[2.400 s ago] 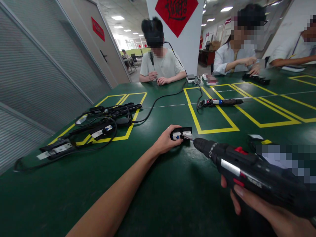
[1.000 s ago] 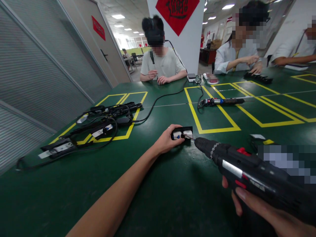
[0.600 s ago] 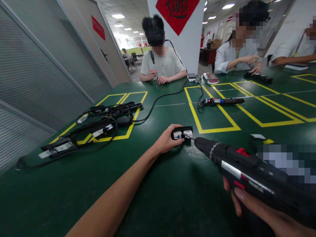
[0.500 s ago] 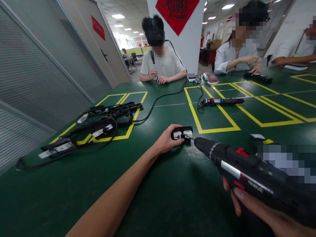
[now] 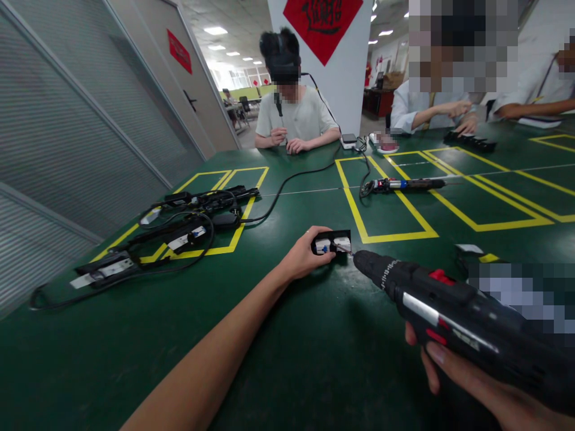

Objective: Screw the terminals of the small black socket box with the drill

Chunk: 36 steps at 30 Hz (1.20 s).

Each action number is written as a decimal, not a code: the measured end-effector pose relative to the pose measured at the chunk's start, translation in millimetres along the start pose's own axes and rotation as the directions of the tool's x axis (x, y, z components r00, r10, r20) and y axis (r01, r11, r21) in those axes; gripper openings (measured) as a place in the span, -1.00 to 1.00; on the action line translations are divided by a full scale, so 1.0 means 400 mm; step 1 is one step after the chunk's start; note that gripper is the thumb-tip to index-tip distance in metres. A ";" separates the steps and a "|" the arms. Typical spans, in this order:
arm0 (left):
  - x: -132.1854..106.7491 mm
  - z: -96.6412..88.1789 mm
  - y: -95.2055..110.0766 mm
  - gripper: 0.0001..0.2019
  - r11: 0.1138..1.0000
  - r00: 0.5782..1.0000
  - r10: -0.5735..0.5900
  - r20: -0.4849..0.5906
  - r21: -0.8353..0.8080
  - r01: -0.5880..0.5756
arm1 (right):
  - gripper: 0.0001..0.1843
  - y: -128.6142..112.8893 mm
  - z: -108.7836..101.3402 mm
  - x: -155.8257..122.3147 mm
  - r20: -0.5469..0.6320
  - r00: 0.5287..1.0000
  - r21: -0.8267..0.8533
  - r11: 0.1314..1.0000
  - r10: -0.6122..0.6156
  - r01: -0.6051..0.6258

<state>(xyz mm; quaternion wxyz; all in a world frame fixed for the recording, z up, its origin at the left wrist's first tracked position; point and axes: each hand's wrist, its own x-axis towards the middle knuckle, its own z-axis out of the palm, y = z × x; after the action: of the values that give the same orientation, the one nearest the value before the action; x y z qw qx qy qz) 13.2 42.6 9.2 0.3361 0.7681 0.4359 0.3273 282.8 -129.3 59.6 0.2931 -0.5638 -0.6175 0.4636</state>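
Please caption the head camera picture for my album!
Left hand holds a small black part; right hand grips a power drill.

From here I see an office workroom; yellow tape marks the green tabletop; co-workers work along its far edge; ceiling lights and a desk lie beyond.

Smooth, faintly shiny plastic drill; smooth, softly glossy tabletop

green table: black cabled assemblies sprawl over left yellow tape boxes, one cable snakes toward far side; dark rod-shaped item with blue band lies across right-hand tape; co-worker opposite, two others at right; red diamond sign on white pillar
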 end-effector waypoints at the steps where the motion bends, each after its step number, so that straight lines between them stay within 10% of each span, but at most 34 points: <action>1: 0.000 -0.001 0.000 -0.50 1.000 1.000 0.000 0.001 0.000 0.000 | -0.79 0.002 0.000 -0.001 -0.004 1.000 -0.002 1.000 -0.006 0.006; 36: -0.002 0.000 0.013 -0.51 1.000 1.000 -0.018 -0.006 0.007 0.018 | -0.71 -0.010 -0.007 -0.013 -0.005 1.000 -0.015 1.000 -0.025 0.025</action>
<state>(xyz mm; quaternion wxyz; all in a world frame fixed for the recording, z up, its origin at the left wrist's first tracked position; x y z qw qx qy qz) 15.2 39.7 13.3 0.3349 0.7643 0.4448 0.3252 284.4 -133.3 65.0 0.2962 -0.5594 -0.6272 0.4539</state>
